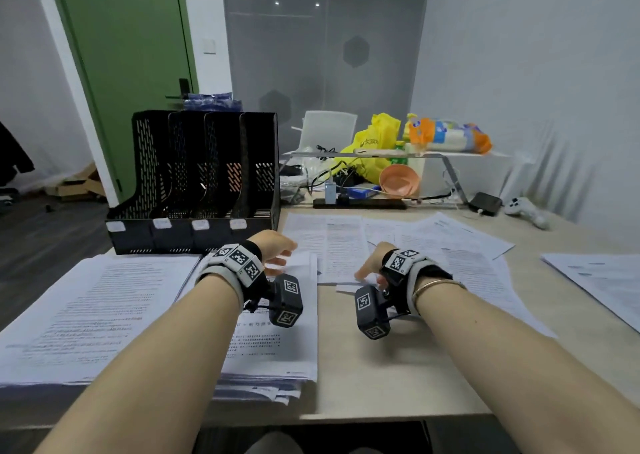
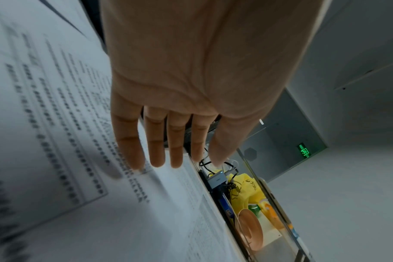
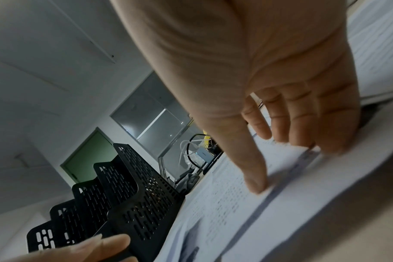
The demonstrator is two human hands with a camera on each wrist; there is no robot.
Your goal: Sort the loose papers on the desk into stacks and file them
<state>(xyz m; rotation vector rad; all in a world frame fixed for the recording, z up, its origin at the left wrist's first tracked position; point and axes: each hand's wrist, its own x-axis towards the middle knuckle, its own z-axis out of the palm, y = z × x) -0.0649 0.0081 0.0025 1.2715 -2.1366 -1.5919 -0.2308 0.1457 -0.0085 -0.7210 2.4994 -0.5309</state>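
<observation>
Printed papers cover the desk. A thick stack (image 1: 100, 318) lies at the front left, and a second stack (image 1: 277, 346) sits beside it under my left wrist. Loose sheets (image 1: 349, 246) fan out across the middle and right. My left hand (image 1: 280, 251) hovers flat over the top edge of the second stack, its fingers (image 2: 156, 156) straight and holding nothing. My right hand (image 1: 369, 268) rests on a loose sheet (image 3: 247, 209), with the thumb and straight fingertips (image 3: 332, 143) touching it. The black four-slot file rack (image 1: 194, 183) stands behind the left hand.
A single sheet (image 1: 599, 284) lies at the far right edge. Behind the papers a riser shelf (image 1: 446, 163) carries a yellow bag (image 1: 375, 138) and packages, with an orange bowl (image 1: 398, 180), cables, a black box (image 1: 485, 203) and a white game controller (image 1: 526, 211) nearby.
</observation>
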